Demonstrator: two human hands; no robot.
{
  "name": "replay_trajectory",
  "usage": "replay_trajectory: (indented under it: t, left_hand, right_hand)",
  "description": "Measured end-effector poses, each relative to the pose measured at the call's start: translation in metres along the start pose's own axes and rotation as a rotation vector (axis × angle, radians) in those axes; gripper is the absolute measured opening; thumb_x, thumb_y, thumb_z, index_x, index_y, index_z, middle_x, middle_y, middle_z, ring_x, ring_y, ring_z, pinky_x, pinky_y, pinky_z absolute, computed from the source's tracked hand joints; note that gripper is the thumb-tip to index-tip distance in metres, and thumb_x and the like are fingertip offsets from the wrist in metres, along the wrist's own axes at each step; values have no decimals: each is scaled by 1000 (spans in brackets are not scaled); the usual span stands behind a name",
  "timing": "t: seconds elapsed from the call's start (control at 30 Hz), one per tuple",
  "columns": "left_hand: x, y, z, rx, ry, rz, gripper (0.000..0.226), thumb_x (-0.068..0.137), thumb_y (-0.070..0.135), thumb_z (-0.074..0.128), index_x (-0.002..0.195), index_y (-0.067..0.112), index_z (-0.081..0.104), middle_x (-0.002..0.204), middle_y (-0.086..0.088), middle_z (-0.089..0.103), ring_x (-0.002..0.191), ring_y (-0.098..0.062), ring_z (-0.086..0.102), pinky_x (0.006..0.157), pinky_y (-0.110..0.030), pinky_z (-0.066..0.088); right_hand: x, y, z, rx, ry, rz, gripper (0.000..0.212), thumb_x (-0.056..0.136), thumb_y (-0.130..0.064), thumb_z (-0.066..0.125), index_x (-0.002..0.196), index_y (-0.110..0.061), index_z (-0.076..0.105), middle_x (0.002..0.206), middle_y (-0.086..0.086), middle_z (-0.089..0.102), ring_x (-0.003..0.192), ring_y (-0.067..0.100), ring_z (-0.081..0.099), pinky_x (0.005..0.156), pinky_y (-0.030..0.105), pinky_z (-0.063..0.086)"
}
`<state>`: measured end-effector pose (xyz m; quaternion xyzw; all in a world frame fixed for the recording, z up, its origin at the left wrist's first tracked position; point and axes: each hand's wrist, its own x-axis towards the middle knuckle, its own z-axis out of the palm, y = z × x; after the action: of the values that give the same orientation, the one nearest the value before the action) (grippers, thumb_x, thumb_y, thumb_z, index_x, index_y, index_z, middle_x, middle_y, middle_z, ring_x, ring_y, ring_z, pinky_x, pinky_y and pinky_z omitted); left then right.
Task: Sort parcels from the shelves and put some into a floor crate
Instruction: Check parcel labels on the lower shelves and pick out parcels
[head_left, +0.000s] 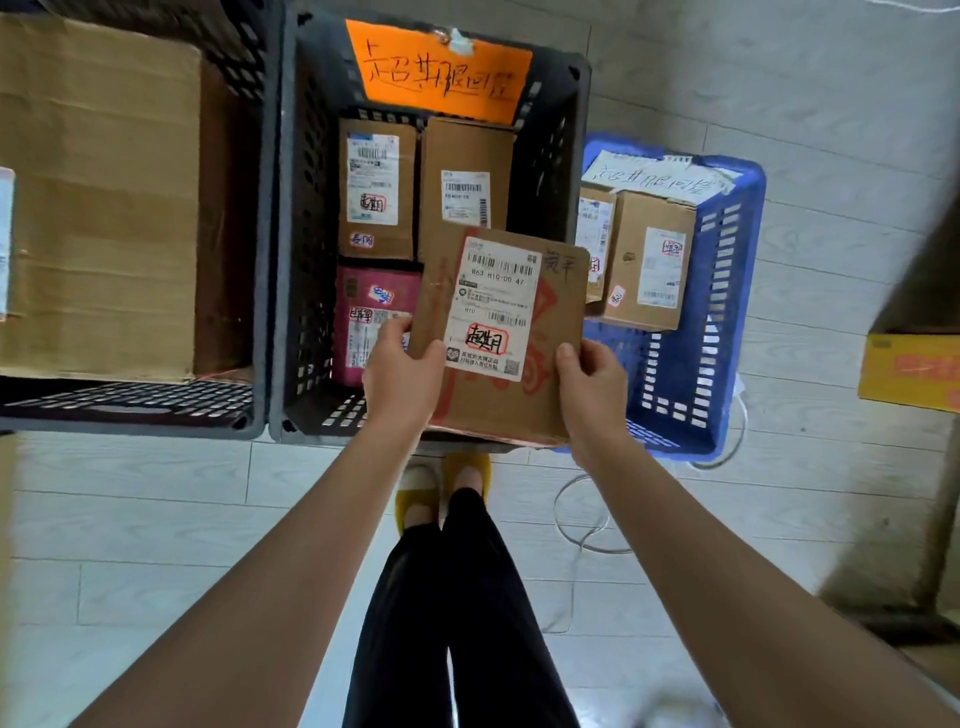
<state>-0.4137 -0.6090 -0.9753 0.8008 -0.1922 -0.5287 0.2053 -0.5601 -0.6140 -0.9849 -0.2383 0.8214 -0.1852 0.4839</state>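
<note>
Over the near right corner of the dark grey crate (306, 260), we hold a flat cardboard parcel (553, 322) between both hands. Our left hand (402, 371) pinches its edge at 9 o'clock, thumb lying on top beside the white label (493, 309). Our right hand (592, 384) grips the edge at 3 o'clock, thumb likewise on the face. The parcel's long axis runs from 6 to 12 o'clock, leaning a touch toward 1. Its labelled face is turned up at us, the print upright with its top toward 12. Down in the crate, at 11 o'clock from the parcel, two brown boxes (376, 192) stand side by side, and a pink parcel (363, 312) sits at 9 o'clock past our left hand. An orange sign (439, 67) hangs on the far wall at 12. At 3 o'clock a blue crate (727, 312) holds small cartons (649, 260) under a white handwritten sheet (660, 176).
</note>
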Motion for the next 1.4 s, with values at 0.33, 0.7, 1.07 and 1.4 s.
replay_trajectory:
  t: [0.33, 0.7, 1.07, 1.4]
  left_hand:
    - [-7, 5, 2, 13, 26, -6, 36, 92, 23, 53, 126, 15, 44, 90, 8, 54, 71, -4, 53, 64, -27, 48]
    - [27, -27, 10, 79, -29, -105, 25, 87, 21, 57, 111, 16, 62, 98, -3, 64, 97, -26, 64, 89, -43, 53]
    - [103, -80, 36, 40, -92, -192, 27, 87, 11, 58, 115, 14, 60, 113, -4, 65, 98, -22, 59, 88, -36, 51]
    - [173, -127, 71, 221, -97, -129, 36, 87, 26, 58, 122, 15, 58, 122, -10, 61, 110, -30, 58, 98, -40, 47]
  right_hand:
    - [-2, -12, -10, 31, -32, 8, 33, 93, -24, 50, 124, -14, 52, 101, -4, 58, 80, 4, 55, 62, 20, 44]
    - [30, 6, 8, -336, -42, -123, 24, 89, -21, 53, 110, -14, 63, 102, 4, 66, 88, 20, 62, 73, 33, 50]
    - [75, 43, 68, -557, -130, -49, 29, 92, -19, 44, 116, -2, 48, 122, 16, 54, 110, 34, 52, 91, 43, 46]
    - [138, 94, 118, -582, -179, 42, 41, 89, -12, 47, 128, 1, 41, 132, 19, 47, 120, 35, 48, 100, 44, 43]
